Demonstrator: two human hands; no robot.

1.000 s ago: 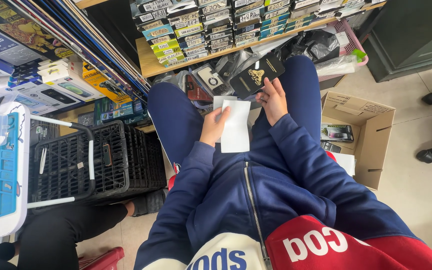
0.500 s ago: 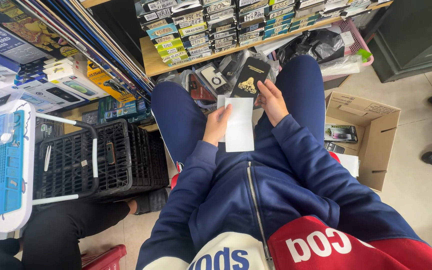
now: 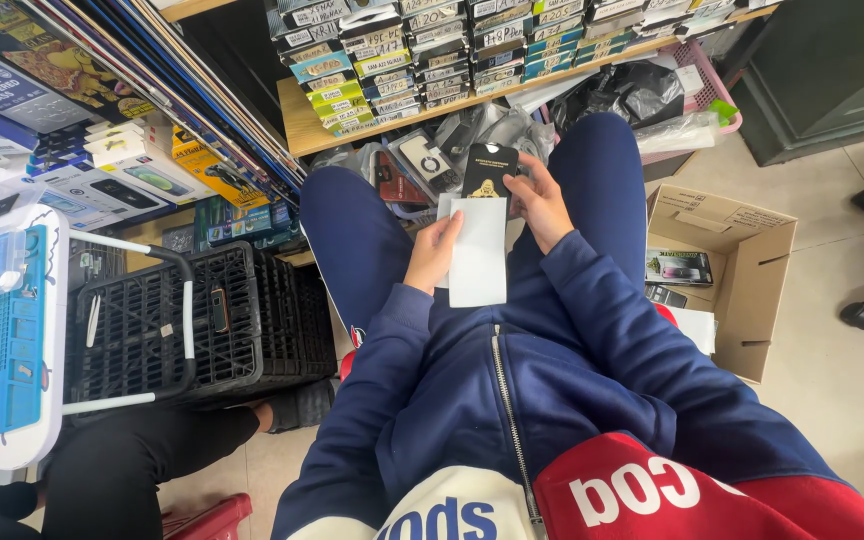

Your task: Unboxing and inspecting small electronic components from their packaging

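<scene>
I sit with my blue-trousered knees apart. My left hand [image 3: 434, 252] holds a white rectangular sleeve [image 3: 478, 255] by its left edge, upright between my knees. My right hand [image 3: 538, 202] grips a black flat package with a gold emblem [image 3: 489, 171], which sticks out of the top of the white sleeve. Both hands touch these two items just above my lap.
A black plastic basket [image 3: 152, 325] with a white handle stands to my left, beside a blue and white board [image 3: 2, 350]. An open cardboard box [image 3: 727, 270] with small packages sits to my right. Shelves of stacked small boxes [image 3: 402, 50] lie ahead, packaged goods below.
My hands stayed between my knees; the black package has come further up out of the white sleeve, and the view has shifted slightly.
</scene>
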